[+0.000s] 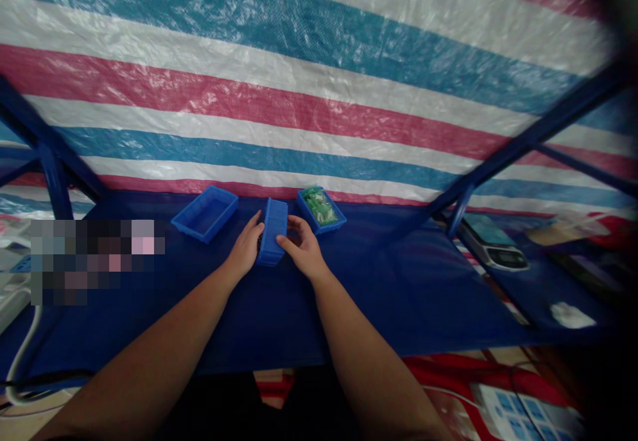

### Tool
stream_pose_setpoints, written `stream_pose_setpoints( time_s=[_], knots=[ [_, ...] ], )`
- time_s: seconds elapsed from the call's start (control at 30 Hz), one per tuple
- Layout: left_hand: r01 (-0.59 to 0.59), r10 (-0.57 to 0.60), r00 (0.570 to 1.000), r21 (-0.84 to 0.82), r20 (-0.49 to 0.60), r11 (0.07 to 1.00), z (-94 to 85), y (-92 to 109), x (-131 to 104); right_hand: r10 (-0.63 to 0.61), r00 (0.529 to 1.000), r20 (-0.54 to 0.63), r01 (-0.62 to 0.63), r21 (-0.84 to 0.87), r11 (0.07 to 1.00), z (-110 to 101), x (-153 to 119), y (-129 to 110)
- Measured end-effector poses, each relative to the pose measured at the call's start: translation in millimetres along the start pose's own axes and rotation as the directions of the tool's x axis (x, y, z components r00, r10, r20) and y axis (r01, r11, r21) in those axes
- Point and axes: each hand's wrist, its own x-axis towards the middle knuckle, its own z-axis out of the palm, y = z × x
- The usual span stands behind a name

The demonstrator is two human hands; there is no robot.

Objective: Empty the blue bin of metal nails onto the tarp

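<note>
A small blue plastic bin (273,232) stands tipped on its side in the middle of the blue table (389,295). My left hand (245,248) grips its left side and my right hand (304,248) holds its right side. Something dark shows at the bin's left edge, by my left fingers; I cannot tell what it is. To the left sits an upright blue bin (205,213) with nothing visible inside. To the right sits another blue bin (321,209) filled with green-and-white packets.
A striped red, white and blue tarp (319,82) hangs behind the table. Blue frame bars (503,155) slant on both sides. A scale-like device (493,242) lies at the right; a white object (572,315) lies nearer. A white cable (22,354) runs at the left.
</note>
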Motion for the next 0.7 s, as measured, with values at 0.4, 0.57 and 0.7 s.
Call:
stream_pose_setpoints(
  time_s=[0.4, 0.57, 0.7],
  knots=[
    [-0.150, 0.145, 0.976, 0.019, 0.160, 0.988, 5.3, 9.4, -8.6, -0.129, 0.955, 0.267, 0.179, -0.170, 0.969, -6.0, -6.4, -10.0],
    [-0.083, 0.097, 0.985, -0.103, 0.140, 0.991, 5.9, 5.7, -5.1, -0.174, 0.939, 0.296, 0.279, -0.363, 0.889, -6.5, -6.9, -8.6],
    [0.016, 0.009, 0.987, -0.152, 0.162, 0.988, 4.8, 0.1, -3.8, -0.187, 0.934, 0.305, 0.299, -0.378, 0.876, -7.2, -6.6, -8.4]
  ],
)
